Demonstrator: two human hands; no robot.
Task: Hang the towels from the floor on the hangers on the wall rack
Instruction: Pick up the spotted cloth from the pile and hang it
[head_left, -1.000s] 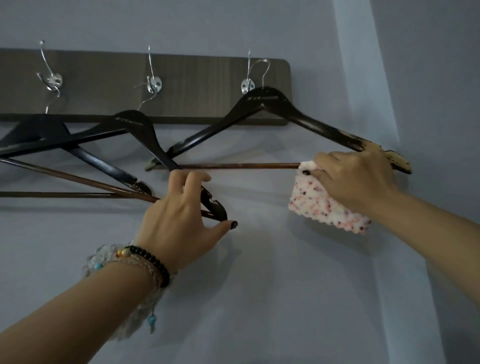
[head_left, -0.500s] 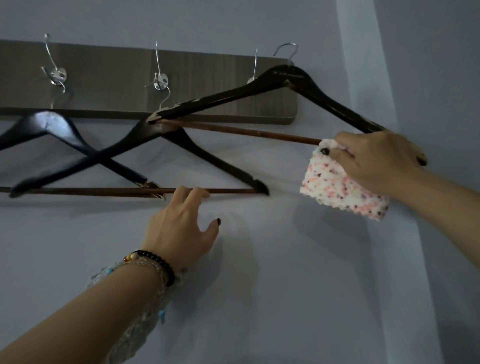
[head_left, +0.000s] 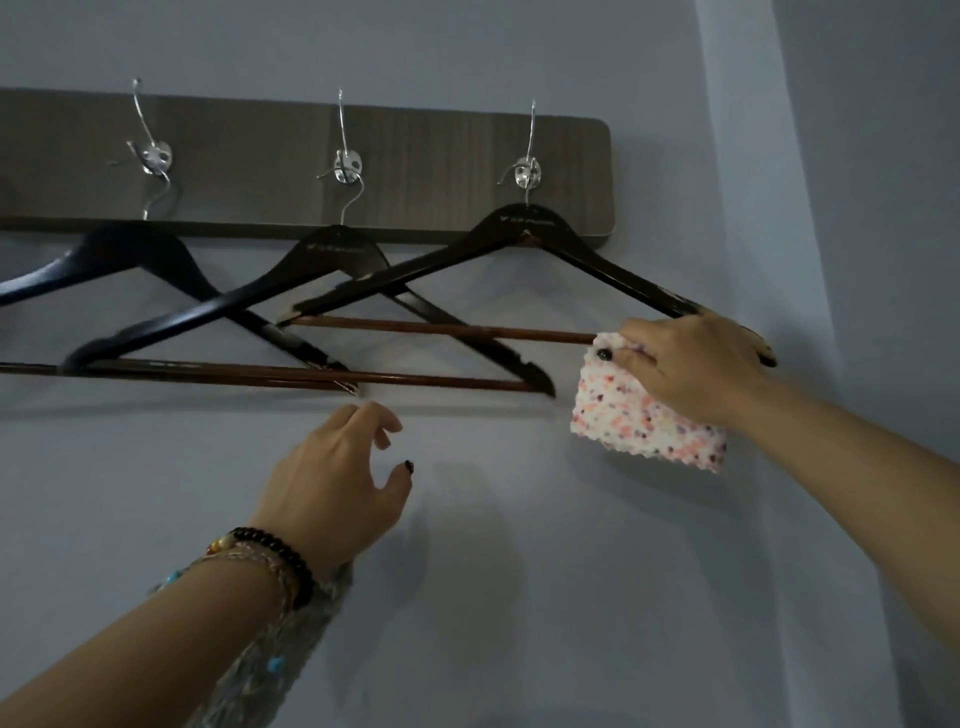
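A towel (head_left: 644, 415), small, white and flecked with pink and dark dots, is held against the right end of a dark wooden hanger (head_left: 524, 234). It is gripped by the right hand (head_left: 696, 364), whose fingers are curled over the towel's top edge and over the hanger's sloping arm where the arm meets the crossbar (head_left: 441, 328). Most of the towel hangs below that hand. Whether any of it has been passed over the crossbar cannot be told.

The left hand (head_left: 337, 483) is held open just below the neighbouring hanger (head_left: 332, 254), fingers loosely spread, touching nothing. That hanger overlaps the first one above this hand.

The hangers are suspended from thin metal hooks (head_left: 527, 171) on a wooden wall rack (head_left: 415, 156), above both hands. A sideways pull from the right hand could probably tilt the hanger or lift it off its hook. The overlapping hangers could be snagged together. If the towel is released before being draped evenly, it could slip off.
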